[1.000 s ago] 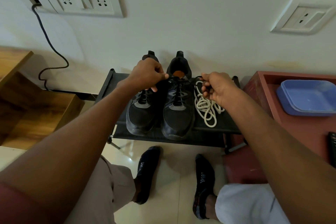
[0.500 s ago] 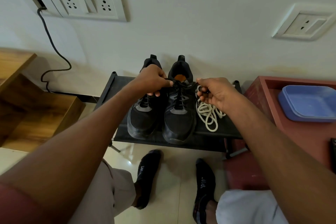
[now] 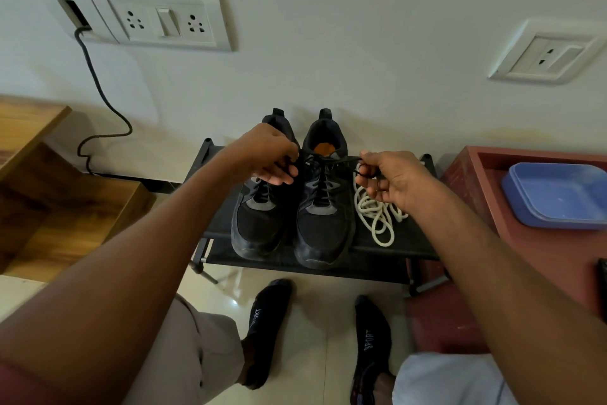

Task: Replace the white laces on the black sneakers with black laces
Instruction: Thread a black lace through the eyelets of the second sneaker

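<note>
Lace is thin, limp and slippery, so keep your left hand and right hand pinching its ends near the tips.

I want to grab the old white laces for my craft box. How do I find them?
Look for the low black rack against the wall, between the wooden furniture and the red cabinet. Two black sneakers stand on it, toes toward you. The white laces lie in a loose, loopy pile just right of the sneakers, the only pale thing on the rack.
</note>
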Motion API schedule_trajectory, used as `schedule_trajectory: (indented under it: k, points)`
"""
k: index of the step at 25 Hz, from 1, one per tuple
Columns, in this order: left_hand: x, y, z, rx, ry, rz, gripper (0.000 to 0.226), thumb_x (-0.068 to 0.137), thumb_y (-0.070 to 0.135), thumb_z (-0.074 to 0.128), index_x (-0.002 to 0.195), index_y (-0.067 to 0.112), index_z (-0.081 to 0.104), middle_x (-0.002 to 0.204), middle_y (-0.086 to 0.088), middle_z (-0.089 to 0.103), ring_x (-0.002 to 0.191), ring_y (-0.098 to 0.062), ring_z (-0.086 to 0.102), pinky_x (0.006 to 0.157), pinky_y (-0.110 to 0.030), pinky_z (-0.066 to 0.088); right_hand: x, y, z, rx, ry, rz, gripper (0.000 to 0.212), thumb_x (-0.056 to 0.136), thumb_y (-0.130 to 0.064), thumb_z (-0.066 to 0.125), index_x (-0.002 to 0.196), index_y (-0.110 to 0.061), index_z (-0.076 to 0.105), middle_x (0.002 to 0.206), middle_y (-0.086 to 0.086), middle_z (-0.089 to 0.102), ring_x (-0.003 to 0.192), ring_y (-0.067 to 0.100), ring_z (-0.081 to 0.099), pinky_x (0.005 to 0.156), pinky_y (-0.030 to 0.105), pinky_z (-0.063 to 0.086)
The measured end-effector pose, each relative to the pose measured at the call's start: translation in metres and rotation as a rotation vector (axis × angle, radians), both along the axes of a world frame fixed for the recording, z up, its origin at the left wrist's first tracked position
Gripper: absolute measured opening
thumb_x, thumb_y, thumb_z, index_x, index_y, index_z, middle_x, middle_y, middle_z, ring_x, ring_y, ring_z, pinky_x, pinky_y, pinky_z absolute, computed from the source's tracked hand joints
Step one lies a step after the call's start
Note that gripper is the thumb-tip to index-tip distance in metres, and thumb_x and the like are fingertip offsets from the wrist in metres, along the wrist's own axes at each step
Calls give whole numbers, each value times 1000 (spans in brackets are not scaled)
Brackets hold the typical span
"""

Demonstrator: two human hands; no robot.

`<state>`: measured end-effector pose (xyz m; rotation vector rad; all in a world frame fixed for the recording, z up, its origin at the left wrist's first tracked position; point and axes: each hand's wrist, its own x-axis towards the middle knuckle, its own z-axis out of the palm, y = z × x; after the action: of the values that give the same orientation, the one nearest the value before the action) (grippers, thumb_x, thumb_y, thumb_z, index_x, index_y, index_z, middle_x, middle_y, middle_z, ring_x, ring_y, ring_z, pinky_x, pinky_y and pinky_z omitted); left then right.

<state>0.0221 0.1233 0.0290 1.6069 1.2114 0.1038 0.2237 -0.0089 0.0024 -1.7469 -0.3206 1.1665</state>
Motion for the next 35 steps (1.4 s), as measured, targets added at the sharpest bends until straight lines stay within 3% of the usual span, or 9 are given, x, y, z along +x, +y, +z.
schedule_trajectory:
  k: [3,7,11,16,20,23,29,32,35]
  points:
    - [-1,0,3,-113,-37,48,12,94,5,58,100,-3,66,96,-21,78,93,-35,78,79,-41,64,1,0,0,5,46,1,14,101,-24,68,94,-12,69,79,1,69,67,15,70,57,27,48]
    - [-1,4,0,-123,-27,42,20,102,21,60,96,4,68,88,-15,76,81,-28,77,74,-36,61,-1,1,-2,36,25,-23,16,102,-23,68,89,-13,68,65,-1,60,61,14,63,56,28,48]
    - [-5,6,-9,135,51,-116,29,106,32,59,94,8,66,70,-11,62,58,-19,68,54,-25,55,3,1,-12,52,-262,14,21,101,-20,68,89,-3,68,65,5,54,55,14,51,54,30,48]
    - [-11,7,-15,313,187,-279,28,98,36,71,86,11,74,72,-15,74,60,-21,70,60,-28,56,2,-1,-24,30,-748,150,24,101,-22,70,94,0,72,87,3,72,72,6,61,61,21,46]
    - [0,-2,-22,619,351,-213,26,86,28,82,72,13,66,74,-8,67,74,-26,65,59,-32,44,6,-2,-27,24,-872,167,19,101,-21,69,90,-6,68,82,1,68,74,15,63,61,26,44]
    - [9,-9,-22,680,392,-111,28,85,25,82,73,14,59,73,-3,58,73,-26,57,59,-33,40,11,-1,-30,-7,-936,139,22,101,-21,69,86,-6,65,77,3,67,74,23,65,65,33,48]
    - [12,-15,-23,643,362,-86,23,87,23,80,78,11,63,78,-7,63,80,-32,65,61,-37,47,13,-7,-27,-79,-801,134,21,98,-27,73,81,-14,73,85,2,72,86,23,68,78,34,53]
    - [-1,-19,-8,473,165,-132,16,89,23,81,98,11,77,92,-3,73,84,-22,70,66,-32,58,2,-14,-18,-4,-614,222,16,95,-28,77,82,-19,76,94,-2,74,88,14,68,73,29,50]
    - [-23,-27,8,305,-66,38,25,91,21,80,115,15,76,108,2,72,84,-13,64,67,-22,50,-17,-19,-5,-39,-611,361,21,95,-28,77,88,-8,77,94,1,74,83,18,71,75,35,57]
